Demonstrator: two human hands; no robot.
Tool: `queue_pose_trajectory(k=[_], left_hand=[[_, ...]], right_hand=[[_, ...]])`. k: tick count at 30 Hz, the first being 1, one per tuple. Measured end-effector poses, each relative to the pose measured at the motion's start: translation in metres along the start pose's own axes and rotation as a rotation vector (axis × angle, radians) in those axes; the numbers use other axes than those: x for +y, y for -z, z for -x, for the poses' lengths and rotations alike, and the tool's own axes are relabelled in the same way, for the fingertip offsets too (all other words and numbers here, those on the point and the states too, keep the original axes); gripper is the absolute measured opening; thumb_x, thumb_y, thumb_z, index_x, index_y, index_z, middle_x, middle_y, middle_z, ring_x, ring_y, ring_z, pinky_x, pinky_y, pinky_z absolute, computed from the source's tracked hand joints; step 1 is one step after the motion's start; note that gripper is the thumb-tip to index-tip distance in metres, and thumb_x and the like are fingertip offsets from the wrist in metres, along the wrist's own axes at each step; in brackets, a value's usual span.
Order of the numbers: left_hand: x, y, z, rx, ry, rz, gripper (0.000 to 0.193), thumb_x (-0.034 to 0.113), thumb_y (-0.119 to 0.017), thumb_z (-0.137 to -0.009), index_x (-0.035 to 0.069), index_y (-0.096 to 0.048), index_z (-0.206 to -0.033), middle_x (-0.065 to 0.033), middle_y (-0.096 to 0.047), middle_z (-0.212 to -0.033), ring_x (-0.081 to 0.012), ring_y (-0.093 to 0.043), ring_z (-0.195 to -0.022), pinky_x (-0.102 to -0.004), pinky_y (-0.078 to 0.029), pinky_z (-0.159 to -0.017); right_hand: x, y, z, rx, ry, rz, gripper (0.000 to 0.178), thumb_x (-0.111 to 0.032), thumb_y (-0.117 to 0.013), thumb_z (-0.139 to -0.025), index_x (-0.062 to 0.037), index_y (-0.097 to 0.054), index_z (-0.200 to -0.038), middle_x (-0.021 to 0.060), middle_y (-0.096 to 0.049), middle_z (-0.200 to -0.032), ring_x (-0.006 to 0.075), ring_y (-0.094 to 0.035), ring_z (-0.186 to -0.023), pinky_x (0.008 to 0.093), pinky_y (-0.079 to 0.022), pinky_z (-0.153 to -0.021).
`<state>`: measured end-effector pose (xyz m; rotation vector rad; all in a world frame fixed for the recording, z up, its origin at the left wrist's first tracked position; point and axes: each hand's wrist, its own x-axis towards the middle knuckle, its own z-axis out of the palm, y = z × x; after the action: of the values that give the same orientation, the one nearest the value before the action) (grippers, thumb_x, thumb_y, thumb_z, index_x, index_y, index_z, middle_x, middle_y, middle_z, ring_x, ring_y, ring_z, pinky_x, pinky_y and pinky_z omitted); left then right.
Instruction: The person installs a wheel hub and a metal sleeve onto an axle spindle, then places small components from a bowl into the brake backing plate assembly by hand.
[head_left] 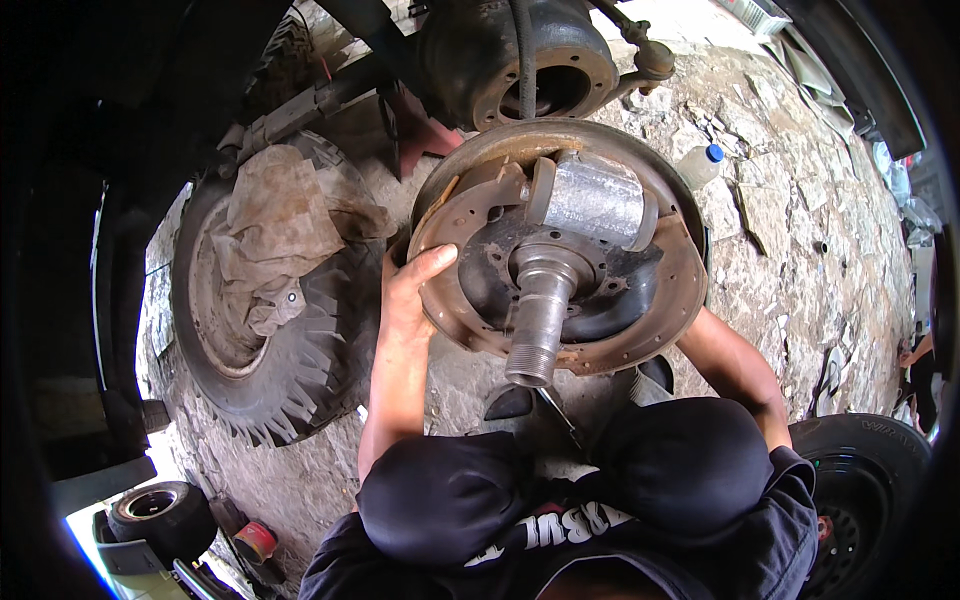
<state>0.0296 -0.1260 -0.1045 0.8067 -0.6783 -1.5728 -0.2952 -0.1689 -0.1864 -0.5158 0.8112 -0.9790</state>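
In front of me, tilted upward, is a rusty brake assembly (470, 225): a round backing plate with curved brake shoes. A bare metal spindle (543, 320) with a threaded end sticks out from its middle towards me. At its upper part sits a grey metal cylinder block (597, 200). My left hand (415, 285) grips the left edge, thumb on the front face and fingers out of sight behind. My right forearm (735, 365) reaches to the lower right edge; the hand itself is hidden behind the assembly. My knees are just below it.
Beyond stands a dark brake drum (515, 65) near a hose and a rod. A large treaded tyre (300, 360) lies left, a brown cloth (280, 205) draped over it. A blue-capped bottle (700, 165) stands right. Another wheel (860, 500) is lower right. A long tool (563, 420) lies between my feet.
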Motion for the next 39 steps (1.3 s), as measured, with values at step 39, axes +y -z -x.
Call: queue_pose_trajectory(k=[39], left_hand=[[-0.006,0.012,0.030,-0.046,0.155,0.006,0.079,0.014,-0.073,-0.070,-0.003,-0.044,-0.141,-0.0154,-0.060,-0.126,-0.0294,-0.059,-0.117,-0.0427,-0.050,-0.100]], right_hand=[[-0.006,-0.008,0.005,-0.068,0.083,-0.023,0.103,-0.087,-0.051,-0.075,-0.0043,-0.054,-0.136,0.0093,-0.063,-0.125,0.0232,-0.060,-0.112,0.0427,-0.048,-0.100]])
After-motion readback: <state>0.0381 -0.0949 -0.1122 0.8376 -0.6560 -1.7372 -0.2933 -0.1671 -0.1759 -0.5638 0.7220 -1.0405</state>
